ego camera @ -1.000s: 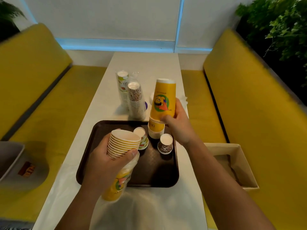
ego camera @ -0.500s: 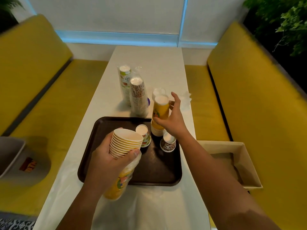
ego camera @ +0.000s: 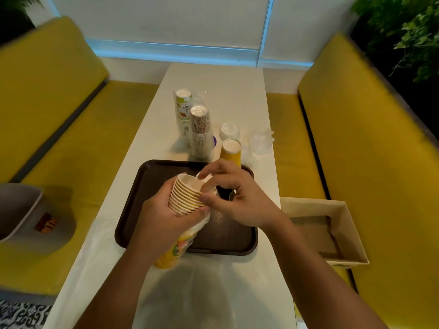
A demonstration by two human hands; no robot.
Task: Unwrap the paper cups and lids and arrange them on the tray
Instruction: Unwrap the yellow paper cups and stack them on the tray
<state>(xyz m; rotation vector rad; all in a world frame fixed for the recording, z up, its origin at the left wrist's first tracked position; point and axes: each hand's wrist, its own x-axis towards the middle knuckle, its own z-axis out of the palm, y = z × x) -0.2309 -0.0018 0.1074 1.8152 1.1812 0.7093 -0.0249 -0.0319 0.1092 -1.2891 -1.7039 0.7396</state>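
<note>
My left hand (ego camera: 161, 217) grips a stack of yellow paper cups (ego camera: 186, 197), half out of its clear plastic wrap (ego camera: 180, 243), above the near left of the dark brown tray (ego camera: 154, 184). My right hand (ego camera: 235, 198) pinches the rim of the stack's top cup. A yellow upturned cup stack (ego camera: 231, 151) stands at the tray's far edge. The small cups on the tray are mostly hidden behind my hands. Two wrapped cup stacks, a white printed stack (ego camera: 183, 110) and a patterned stack (ego camera: 201, 131), stand on the table behind the tray, with clear lids (ego camera: 260, 141) to their right.
The white table (ego camera: 221, 91) runs between two yellow benches. An open cardboard box (ego camera: 332, 231) sits on the right bench by the tray. A grey bin (ego camera: 16, 210) is at the left. Another clear lid stack (ego camera: 229, 130) stands behind the yellow cup stack.
My right hand let go of the upturned yellow cups, left standing at the tray's far edge, and came back to pinch the top of the stack in my left hand.
</note>
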